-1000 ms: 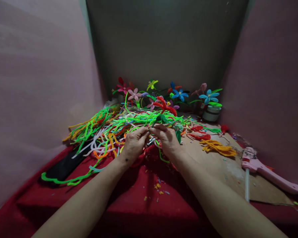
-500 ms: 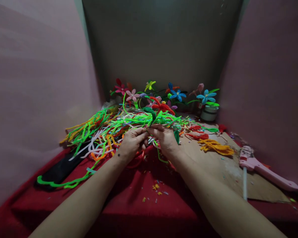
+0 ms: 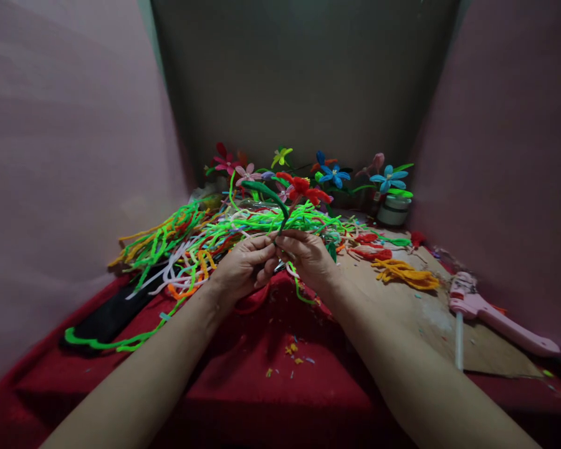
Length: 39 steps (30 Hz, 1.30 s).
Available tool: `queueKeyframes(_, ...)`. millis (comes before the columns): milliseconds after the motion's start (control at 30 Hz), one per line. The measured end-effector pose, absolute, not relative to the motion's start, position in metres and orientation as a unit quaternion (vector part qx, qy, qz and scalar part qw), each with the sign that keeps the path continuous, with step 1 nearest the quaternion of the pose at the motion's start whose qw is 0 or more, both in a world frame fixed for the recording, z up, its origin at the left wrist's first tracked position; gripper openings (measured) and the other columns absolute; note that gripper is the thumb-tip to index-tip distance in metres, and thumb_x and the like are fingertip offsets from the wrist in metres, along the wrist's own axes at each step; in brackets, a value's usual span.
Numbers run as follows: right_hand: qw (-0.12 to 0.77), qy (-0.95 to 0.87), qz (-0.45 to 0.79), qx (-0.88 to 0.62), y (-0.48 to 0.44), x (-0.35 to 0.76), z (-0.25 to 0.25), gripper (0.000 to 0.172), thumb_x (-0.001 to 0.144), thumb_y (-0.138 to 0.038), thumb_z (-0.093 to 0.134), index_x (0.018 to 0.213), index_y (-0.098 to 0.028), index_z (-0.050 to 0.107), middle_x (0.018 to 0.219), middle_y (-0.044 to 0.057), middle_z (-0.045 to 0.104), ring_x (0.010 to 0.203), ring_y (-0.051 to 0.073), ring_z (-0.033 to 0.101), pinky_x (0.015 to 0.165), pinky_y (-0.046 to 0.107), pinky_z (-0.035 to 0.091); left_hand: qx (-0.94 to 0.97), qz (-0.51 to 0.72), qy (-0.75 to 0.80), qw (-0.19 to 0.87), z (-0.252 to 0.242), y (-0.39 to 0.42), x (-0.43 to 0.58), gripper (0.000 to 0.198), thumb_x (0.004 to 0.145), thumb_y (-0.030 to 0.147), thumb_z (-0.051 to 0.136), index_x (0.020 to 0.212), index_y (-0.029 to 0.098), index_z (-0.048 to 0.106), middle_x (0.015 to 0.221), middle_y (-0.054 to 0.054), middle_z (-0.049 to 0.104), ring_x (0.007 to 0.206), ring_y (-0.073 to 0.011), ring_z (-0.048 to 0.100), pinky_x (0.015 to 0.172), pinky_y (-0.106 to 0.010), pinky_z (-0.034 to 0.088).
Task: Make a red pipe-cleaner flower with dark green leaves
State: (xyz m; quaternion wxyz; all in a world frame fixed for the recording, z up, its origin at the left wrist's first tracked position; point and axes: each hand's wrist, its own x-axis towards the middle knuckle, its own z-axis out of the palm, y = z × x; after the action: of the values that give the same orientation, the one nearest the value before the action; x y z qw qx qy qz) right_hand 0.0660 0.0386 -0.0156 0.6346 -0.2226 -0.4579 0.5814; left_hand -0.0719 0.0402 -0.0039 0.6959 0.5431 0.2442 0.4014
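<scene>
A red pipe-cleaner flower (image 3: 300,187) with a dark green stem and a long green leaf (image 3: 267,191) stands up from between my fingertips. My left hand (image 3: 245,265) pinches the stem low down, with thumb and forefinger pressed together. Right beside it, my right hand (image 3: 309,257) pinches the same stem, and the fingertips of both hands nearly touch. Behind the flower lies a heap of bright green pipe cleaners (image 3: 262,219). Part of another dark green piece (image 3: 331,249) shows by my right hand.
Finished flowers (image 3: 335,176) stand at the back, near a jar (image 3: 394,210). Cardboard (image 3: 402,312) on the right bears orange pipe cleaners (image 3: 405,274) and a pink glue gun (image 3: 489,315). A black object (image 3: 107,318) lies at left on red cloth (image 3: 280,386).
The red flower has tilted and turned, so its stem now shows. Its green leaf has swung out to the left. Both hands keep their pinch, and the view has shifted slightly.
</scene>
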Motion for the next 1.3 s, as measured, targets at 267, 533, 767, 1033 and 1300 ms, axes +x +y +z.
queueKeyframes(267,0.566,-0.48,0.649,-0.167,0.039,0.072,-0.014,0.016,0.059,-0.024,0.076,0.074,-0.018,0.071,0.06,-0.003,0.061,0.05,0.007,0.047,0.05,0.022,0.035,0.538,0.335,0.184,0.751,-0.002,0.037,-0.078,0.019,0.075,0.03,0.064,0.077,0.013,0.056,0.043,0.007,0.044,0.027,-0.001,0.025,0.026,-0.012,0.023)
queueKeyframes(533,0.652,-0.429,0.554,-0.29,0.038,0.065,-0.014,0.013,0.058,-0.024,0.074,0.067,-0.018,0.067,0.066,-0.001,0.062,0.058,0.012,0.051,0.055,0.026,0.038,0.684,0.427,0.345,0.48,-0.003,0.034,-0.068,0.016,0.08,0.032,0.056,0.075,0.017,0.059,0.055,0.002,0.053,0.042,-0.0076,0.043,0.041,-0.018,0.033)
queueKeyframes(767,0.665,-0.426,0.509,-0.342,0.037,0.06,-0.018,0.013,0.057,-0.026,0.074,0.064,-0.018,0.066,0.063,-0.003,0.059,0.057,0.011,0.046,0.055,0.026,0.035,0.763,0.464,0.414,0.178,-0.012,0.032,-0.066,0.018,0.082,0.027,0.049,0.07,0.019,0.06,0.058,0.001,0.054,0.052,-0.01,0.046,0.053,-0.021,0.035)
queueKeyframes(1033,0.637,-0.481,0.538,-0.269,0.039,0.067,-0.02,0.014,0.063,-0.027,0.07,0.074,-0.019,0.072,0.066,-0.001,0.062,0.059,0.011,0.049,0.056,0.026,0.036,0.647,0.464,0.368,0.48,0.002,0.031,-0.067,0.018,0.076,0.032,0.06,0.07,0.016,0.057,0.051,0.004,0.053,0.036,-0.0057,0.043,0.035,-0.017,0.029)
queueKeyframes(1300,0.594,-0.513,0.58,-0.22,0.036,0.07,-0.014,0.014,0.066,-0.024,0.067,0.078,-0.019,0.072,0.059,-0.002,0.058,0.057,0.011,0.048,0.057,0.025,0.038,0.539,0.414,0.299,0.669,-0.001,0.035,-0.072,0.019,0.072,0.03,0.068,0.077,0.015,0.057,0.049,0.005,0.052,0.034,-0.002,0.041,0.033,-0.011,0.027)
